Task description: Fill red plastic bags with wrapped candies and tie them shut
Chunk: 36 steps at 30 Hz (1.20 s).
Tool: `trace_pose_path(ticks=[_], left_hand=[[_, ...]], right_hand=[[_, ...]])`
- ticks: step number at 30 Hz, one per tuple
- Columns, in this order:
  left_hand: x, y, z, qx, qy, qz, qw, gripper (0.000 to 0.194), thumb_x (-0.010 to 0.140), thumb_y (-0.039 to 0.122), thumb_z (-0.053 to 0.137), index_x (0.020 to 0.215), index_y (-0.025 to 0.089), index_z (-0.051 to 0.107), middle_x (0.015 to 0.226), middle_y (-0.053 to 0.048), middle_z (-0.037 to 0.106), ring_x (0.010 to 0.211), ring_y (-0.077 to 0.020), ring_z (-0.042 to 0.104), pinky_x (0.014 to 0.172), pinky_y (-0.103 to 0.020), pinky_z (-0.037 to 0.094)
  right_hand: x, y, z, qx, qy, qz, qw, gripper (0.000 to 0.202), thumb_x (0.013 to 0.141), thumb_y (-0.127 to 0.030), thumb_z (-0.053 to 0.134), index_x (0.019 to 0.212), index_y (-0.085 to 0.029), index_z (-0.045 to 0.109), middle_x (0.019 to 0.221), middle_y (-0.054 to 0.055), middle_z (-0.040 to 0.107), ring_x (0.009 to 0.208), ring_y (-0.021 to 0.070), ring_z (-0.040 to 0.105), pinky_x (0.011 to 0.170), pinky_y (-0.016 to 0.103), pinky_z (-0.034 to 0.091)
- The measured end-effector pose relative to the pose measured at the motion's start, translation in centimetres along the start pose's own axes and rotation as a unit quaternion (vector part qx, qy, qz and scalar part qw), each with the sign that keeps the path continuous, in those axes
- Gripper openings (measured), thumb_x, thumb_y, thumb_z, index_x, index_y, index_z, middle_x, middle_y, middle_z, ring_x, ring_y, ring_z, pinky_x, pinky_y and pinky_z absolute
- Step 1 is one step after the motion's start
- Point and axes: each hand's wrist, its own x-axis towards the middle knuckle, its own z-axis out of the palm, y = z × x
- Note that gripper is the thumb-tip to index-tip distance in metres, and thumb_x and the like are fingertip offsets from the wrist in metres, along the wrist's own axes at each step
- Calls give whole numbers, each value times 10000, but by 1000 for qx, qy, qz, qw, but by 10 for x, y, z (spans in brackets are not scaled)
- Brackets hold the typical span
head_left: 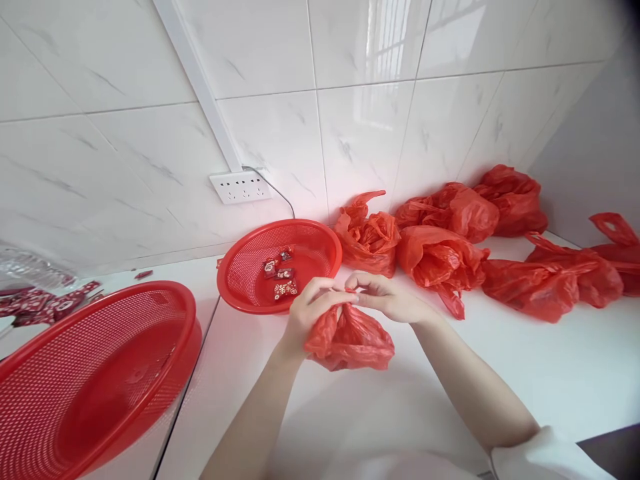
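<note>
A filled red plastic bag (357, 343) is gathered at its neck between both hands, just above the white table. My left hand (313, 310) is closed around the neck and the left side of the bag. With pinched fingers, my right hand (385, 297) grips the twisted top of the same bag. Just behind my left hand stands a round red basket (240, 283) with several small red wrapped packets (285, 288) on its bottom. What the bag contains is hidden by the plastic.
A larger red basket (185, 300) stands at the left, with more red packets (37, 303) and a clear plastic item (30, 267) behind it. Several filled red bags (440, 257) line the back and right of the table (425, 407). A power strip (240, 187) is on the tiled wall.
</note>
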Motion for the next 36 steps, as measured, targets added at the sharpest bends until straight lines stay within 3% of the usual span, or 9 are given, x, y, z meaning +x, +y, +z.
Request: trace_pose_path(ticks=[4,10,14,18,22,25,29,32,36], left_hand=[[9,9,-13,-106,-102,-30,989,266,881,279,579,1114,295,707,1212,-74,588,850,-168,590,829,-313,479],[12,13,-14,-170,-108,-106,974,408,928,404,458,689,182,703,1097,-106,623,1005,-228,557,929,-323,423],[11,13,-16,-196,-111,-175,958,346,924,449,449,990,210,691,635,-8,510,698,-168,516,815,-304,438],[11,14,-34,-180,-135,-239,945,428,900,409,507,1289,241,561,603,25,453,577,-144,440,685,-278,442],[15,16,-52,-119,-147,-219,957,258,880,393,527,921,236,728,661,-49,576,825,-227,565,829,-331,462],[18,14,-56,-68,-153,-206,964,259,847,375,565,711,216,717,899,-90,676,1019,-267,563,944,-359,430],[15,2,-51,-83,-157,-285,942,194,792,353,614,842,195,715,865,-65,690,860,-233,631,784,-313,504],[12,-7,-46,-91,-151,-327,928,251,744,341,668,953,205,700,818,-43,696,784,-215,646,699,-284,505],[11,-8,-49,-83,-64,-342,934,341,799,487,608,914,179,700,789,-63,693,748,-213,640,658,-280,500]], right_hand=[[0,4,-2,105,23,0,994,203,849,-363,640,819,-174,572,871,26,605,834,147,568,796,292,449],[1,11,-6,185,83,41,978,438,785,-474,669,604,-190,389,563,-48,379,510,84,335,505,233,289],[-6,2,-20,52,100,26,993,540,793,-479,664,574,-201,257,553,-72,210,513,74,196,505,245,196],[-27,-16,-45,-145,119,33,982,525,819,-443,650,586,-203,245,603,-59,199,542,82,172,504,262,155],[-39,-20,-64,-214,108,64,969,512,817,-465,629,602,-207,244,614,-52,215,548,89,197,500,262,181],[-39,-12,-71,-290,115,99,945,482,813,-456,614,597,-205,264,604,-49,246,535,91,225,483,260,192],[-41,-4,-76,-401,126,148,895,348,796,-374,620,594,-205,391,569,-36,380,500,102,318,454,262,228],[-41,-2,-73,-431,144,131,881,173,799,-398,623,802,-229,587,803,30,604,708,183,554,582,291,403],[-27,15,-46,-419,122,77,896,504,763,-522,657,1181,-248,589,1183,113,604,1068,324,567,824,425,458]])
